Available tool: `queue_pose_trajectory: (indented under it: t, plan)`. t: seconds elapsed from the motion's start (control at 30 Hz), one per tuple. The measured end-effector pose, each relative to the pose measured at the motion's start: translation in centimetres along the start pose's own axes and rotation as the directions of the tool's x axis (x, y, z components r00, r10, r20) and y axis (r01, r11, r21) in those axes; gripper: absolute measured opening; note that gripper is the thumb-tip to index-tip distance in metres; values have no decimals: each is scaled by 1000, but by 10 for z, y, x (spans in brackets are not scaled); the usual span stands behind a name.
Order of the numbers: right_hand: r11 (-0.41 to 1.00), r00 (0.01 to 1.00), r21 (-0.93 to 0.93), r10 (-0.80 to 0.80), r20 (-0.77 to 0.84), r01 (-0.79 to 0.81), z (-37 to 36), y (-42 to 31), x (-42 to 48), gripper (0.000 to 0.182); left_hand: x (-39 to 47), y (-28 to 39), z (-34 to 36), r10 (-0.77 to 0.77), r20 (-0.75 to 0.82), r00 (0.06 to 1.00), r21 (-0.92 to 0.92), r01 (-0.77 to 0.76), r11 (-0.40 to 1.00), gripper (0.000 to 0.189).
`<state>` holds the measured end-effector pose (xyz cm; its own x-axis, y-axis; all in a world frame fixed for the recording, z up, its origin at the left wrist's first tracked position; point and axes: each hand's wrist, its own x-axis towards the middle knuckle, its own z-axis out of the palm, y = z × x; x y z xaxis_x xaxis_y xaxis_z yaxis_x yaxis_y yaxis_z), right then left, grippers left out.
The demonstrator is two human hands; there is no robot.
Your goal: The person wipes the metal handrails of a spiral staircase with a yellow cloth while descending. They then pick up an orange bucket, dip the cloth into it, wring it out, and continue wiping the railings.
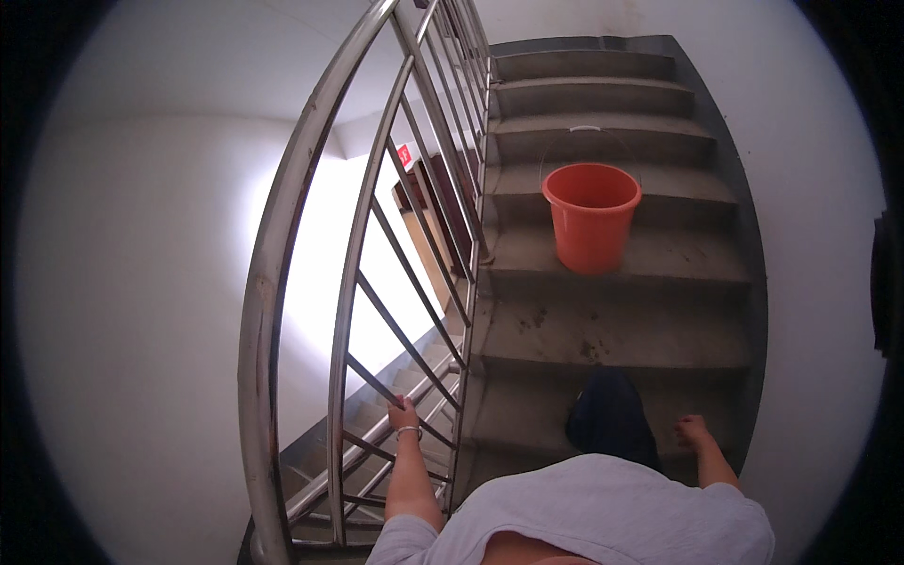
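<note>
My left hand [402, 414], with a bracelet at its wrist, is closed around a slanted metal baluster [374, 378] of the stair railing. To the right, my right hand [692, 431] hangs beside my body with its fingers curled and nothing visible in it. An orange plastic bucket [593, 236] stands upright on a step ahead of me, out of reach of both hands. Its thin wire handle with a white grip [585, 128] is raised above the rim. The part of the inside that I can see holds nothing; the bottom is hidden.
Concrete stairs [678, 311] rise ahead, with dark wet-looking spots [590, 349] on one tread. A steel handrail [261, 311] bounds the left side and a white wall [812, 282] the right. Below the railing, a lower flight [431, 360] and a wooden door [452, 205] show.
</note>
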<state>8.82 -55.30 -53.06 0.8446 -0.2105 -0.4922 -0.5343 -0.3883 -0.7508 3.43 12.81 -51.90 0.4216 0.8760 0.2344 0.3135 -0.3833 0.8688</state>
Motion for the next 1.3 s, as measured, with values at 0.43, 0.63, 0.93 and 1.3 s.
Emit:
queue_pose_trajectory:
  t: [0.43, 0.63, 0.93, 1.3]
  plan:
    - [712, 968, 702, -171, 183, -7, 93, -341, 134, 36, 26, -60, 5, -383, 6, 924, -115, 381, 918, 14]
    - [499, 979, 864, -135, 153, -67, 101, -475, 170, 54, -2, -11, 7, -367, -3, 930, -139, 363, 921, 17]
    - [478, 985, 878, -150, 89, -6, 136, -521, 257, 36, 8, 5, 13, -369, -8, 929, -155, 364, 919, 16]
    - [534, 988, 834, -128, -84, 140, 115, -499, 259, 27, 3, 12, 20, -364, -89, 927, -94, 356, 930, 16]
